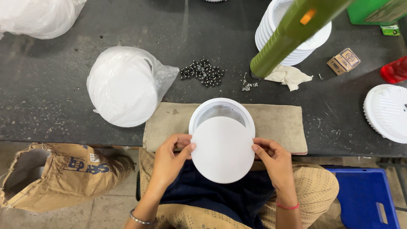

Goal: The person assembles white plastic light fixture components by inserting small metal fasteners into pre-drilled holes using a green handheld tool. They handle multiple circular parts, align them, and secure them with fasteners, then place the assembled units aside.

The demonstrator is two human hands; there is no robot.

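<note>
Both hands meet at a white disc [222, 149], flat and round, held over the lap at the near edge of the bench [51, 89]. Left hand [169, 159] pinches its rim at nine o'clock, thumb on top; right hand [271, 159] pinches at three o'clock the same way. Its far edge overlaps a white round housing [221, 111] standing on a tan cloth pad [280, 125].

By the look of it, the disc is thin, light and fairly stiff, with a smooth matte face that would mark easily, so the rim is the fair place to hold it, two opposite points as now. It likely flexes a little if squeezed.

Counted: one disc in hand, one housing under it. At ten o'clock lies one bagged bundle of white rounds [125, 87], with another bag [38, 17] further off. At twelve o'clock sits one heap of small dark balls [202, 73], too many to count. At one o'clock rises one stack of white housings [292, 32], partly hidden by a green tool [292, 34]; its number is unclear. One small box [343, 60] and one ribbed white cover [388, 111] lie at two to three o'clock.
</note>
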